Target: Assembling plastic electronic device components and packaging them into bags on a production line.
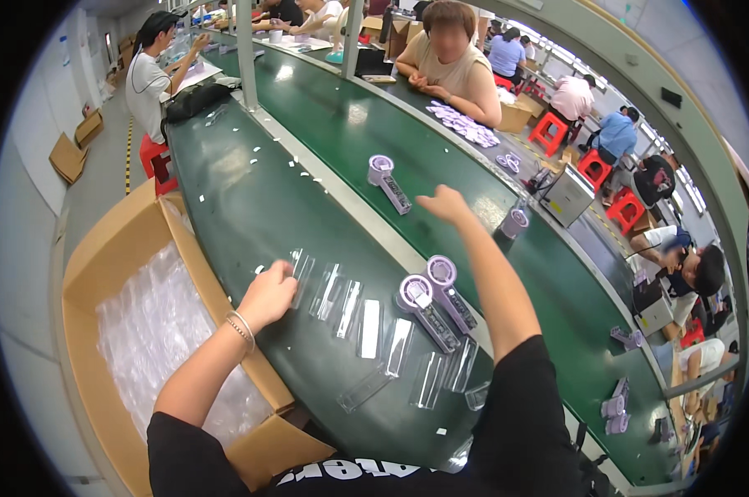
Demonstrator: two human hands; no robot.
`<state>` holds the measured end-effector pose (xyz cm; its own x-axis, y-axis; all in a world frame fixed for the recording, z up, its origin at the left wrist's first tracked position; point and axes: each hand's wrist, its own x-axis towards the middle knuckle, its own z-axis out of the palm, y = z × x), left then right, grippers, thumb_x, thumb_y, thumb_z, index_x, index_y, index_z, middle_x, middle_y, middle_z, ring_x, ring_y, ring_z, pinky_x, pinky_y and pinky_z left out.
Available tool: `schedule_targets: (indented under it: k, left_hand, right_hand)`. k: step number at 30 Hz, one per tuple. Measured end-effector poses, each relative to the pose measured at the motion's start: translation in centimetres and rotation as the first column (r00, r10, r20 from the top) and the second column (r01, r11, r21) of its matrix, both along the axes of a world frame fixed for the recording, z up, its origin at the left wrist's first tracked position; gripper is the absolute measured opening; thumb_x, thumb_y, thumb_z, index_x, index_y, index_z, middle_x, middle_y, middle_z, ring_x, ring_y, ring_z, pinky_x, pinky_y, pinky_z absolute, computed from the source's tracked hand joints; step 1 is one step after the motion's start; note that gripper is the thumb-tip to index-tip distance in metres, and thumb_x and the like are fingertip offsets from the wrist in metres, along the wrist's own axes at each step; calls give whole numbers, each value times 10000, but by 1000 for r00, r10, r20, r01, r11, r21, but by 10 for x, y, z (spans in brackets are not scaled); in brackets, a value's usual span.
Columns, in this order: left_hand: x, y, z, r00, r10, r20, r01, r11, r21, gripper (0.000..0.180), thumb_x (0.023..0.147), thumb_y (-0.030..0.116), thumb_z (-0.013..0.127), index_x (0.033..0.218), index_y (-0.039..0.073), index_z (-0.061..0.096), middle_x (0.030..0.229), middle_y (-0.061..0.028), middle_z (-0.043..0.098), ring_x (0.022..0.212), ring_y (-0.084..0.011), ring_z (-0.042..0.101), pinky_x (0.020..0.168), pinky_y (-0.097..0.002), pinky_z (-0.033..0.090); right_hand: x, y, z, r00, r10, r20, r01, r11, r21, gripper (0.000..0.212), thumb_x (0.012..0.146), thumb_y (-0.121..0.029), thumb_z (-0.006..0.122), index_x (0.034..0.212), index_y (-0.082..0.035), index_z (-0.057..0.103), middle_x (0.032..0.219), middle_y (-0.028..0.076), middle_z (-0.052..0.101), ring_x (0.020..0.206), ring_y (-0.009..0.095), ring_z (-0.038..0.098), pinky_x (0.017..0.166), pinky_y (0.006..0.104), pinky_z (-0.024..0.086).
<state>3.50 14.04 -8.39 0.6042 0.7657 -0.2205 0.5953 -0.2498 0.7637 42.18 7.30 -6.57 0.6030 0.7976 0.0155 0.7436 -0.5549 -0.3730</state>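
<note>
My left hand (272,291) is closed at the near end of a row of clear plastic covers, its fingertips on the edge of one cover (303,280). Stretched out over the green belt, my right hand (445,205) has its fingers extended and nothing visible in them. Just left of its fingertips, apart from them, lies a purple handheld-fan body (389,184) with its dark inside showing. Two more purple fan bodies (428,315) rest side by side between my arms. A white strip (369,328) lies among the covers.
A cardboard box (213,311) full of clear plastic pieces stands at my left. A metal rail (341,203) divides the work surface from the belt. White scraps are scattered about. Across the belt, a person sits by a pile of purple parts (464,124); more fan bodies (616,406) lie right.
</note>
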Motion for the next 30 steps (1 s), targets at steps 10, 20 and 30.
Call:
schedule_targets:
  k: [10, 20, 30]
  left_hand:
    - [-4, 12, 10, 654, 387, 651, 450, 493, -745, 386, 767, 53, 444, 1154, 55, 440, 986, -128, 563, 871, -252, 558, 845, -380, 453]
    - [15, -58, 61, 822, -323, 470, 428, 894, -135, 563, 748, 111, 701, 1208, 77, 379, 918, -25, 483, 701, -68, 536, 572, -232, 447]
    - [36, -211, 108, 515, -618, 593, 498, 780, 380, 571, 757, 138, 652, 1256, 38, 392, 956, -106, 586, 704, -187, 593, 648, -310, 492]
  right_hand:
    - [-46, 74, -22, 842, -177, -510, 176, 983, -49, 248, 684, -137, 600, 827, 66, 596, 767, 166, 624, 598, 255, 635, 532, 383, 556]
    - [-155, -76, 85, 500, 492, -712, 259, 700, 666, 276, 826, -171, 658, 944, -37, 448, 764, 42, 536, 648, 126, 539, 604, 255, 471]
    - [-229, -278, 131, 812, 392, -431, 129, 601, 789, 410, 878, -128, 606, 1188, 13, 378, 1043, 123, 586, 987, 192, 572, 889, 338, 447]
